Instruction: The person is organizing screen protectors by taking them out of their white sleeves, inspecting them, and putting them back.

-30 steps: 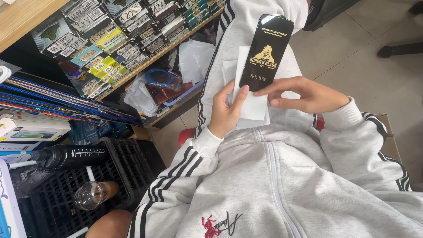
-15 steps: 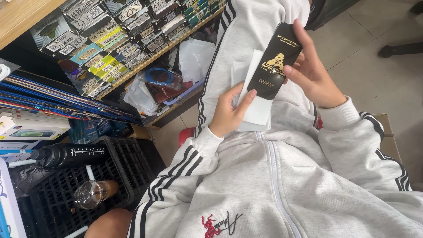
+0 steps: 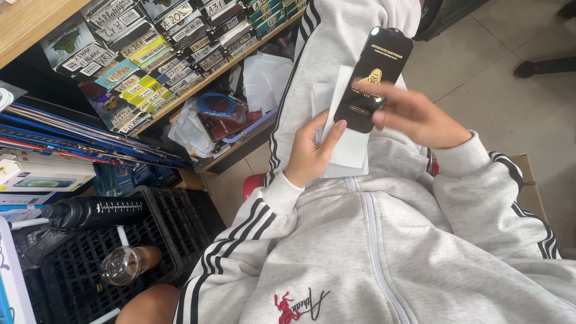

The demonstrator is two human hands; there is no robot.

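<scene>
packet [image 3: 373, 78]: black, gold print | sleeves [image 3: 354, 135]: white | crate [image 3: 90, 264]: black

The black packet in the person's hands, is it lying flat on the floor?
No, the black packet is held up over the lap between the left hand and right hand.

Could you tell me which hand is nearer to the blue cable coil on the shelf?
Left. The left hand holds white sleeves beside the shelf with the blue cable coil; the right hand is farther off, at the black package.

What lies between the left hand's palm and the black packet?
In the head view, white sleeves lie between the left hand and the black packet; its thumb touches the packet's lower edge.
</scene>
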